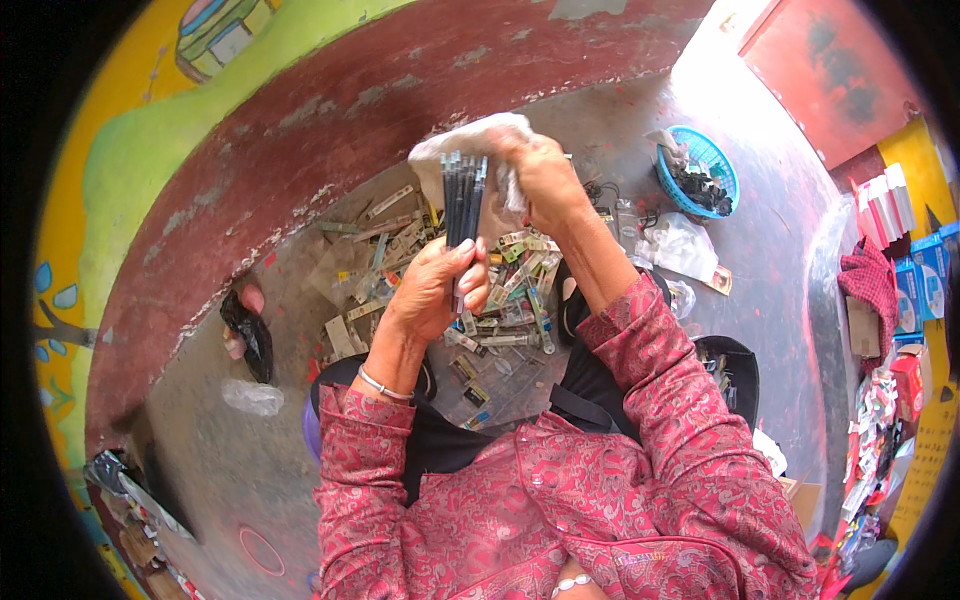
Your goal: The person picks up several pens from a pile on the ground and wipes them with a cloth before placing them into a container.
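My left hand (437,288) is closed round a bundle of dark, slim pen refills (463,200). They stand roughly upright, their pale tips pointing away from me and a short end showing below the fist. Just beyond, my right hand (550,182) grips a whitish cloth (478,132), which hangs behind and beside the tips. Whether the cloth touches the refills I cannot tell. Below both hands, a heap of small narrow packets and strips (515,300) covers the floor between my knees.
A blue plastic basket (735,170) with dark items stands at the far right, a white plastic bag (680,245) near it. On the left lie a black bag (254,335) and a clear one (252,397). Boxes (925,280) line the right wall. A maroon-painted wall (290,130) curves behind the heap.
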Available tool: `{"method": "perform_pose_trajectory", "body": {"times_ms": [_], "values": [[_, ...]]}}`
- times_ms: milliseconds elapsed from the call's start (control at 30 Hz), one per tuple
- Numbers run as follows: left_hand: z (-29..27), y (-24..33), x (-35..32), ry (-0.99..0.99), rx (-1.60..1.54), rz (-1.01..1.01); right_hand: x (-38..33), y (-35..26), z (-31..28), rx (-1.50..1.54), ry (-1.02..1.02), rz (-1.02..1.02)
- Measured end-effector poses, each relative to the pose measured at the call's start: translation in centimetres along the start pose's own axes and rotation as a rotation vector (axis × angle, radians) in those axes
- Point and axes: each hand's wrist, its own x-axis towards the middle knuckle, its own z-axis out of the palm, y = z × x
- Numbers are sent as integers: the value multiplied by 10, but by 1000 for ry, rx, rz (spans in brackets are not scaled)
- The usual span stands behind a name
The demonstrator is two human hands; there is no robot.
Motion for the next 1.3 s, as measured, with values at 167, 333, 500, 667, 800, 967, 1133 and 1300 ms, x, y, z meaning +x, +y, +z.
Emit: {"method": "perform_pose_trajectory", "body": {"times_ms": [167, 333, 500, 667, 800, 967, 1133, 1300], "values": [[5, 2, 0, -51, -22, 138, 10, 9, -21, 610, -82, 127], [7, 3, 0, -102, -38, 156, -27, 7, 6, 153, -556, 255], [1, -2, 3, -111, -23, 126, -24, 10, 14, 219, -434, 251], [4, -2, 5, -136, -5, 139, -27, 4, 14, 78, -379, 201], [8, 0, 4, -176, -24, 125, -29, 0, 17, 43, -336, 193], [12, 1, 2, -161, -3, 118, -30, 1, 19, -31, -271, 172], [13, -1, 0, -69, 56, 96, -30, 5, 18, -135, -241, 147], [16, 1, 0, 65, 115, 102, -31, 3, 19, -93, -259, 124]]}}
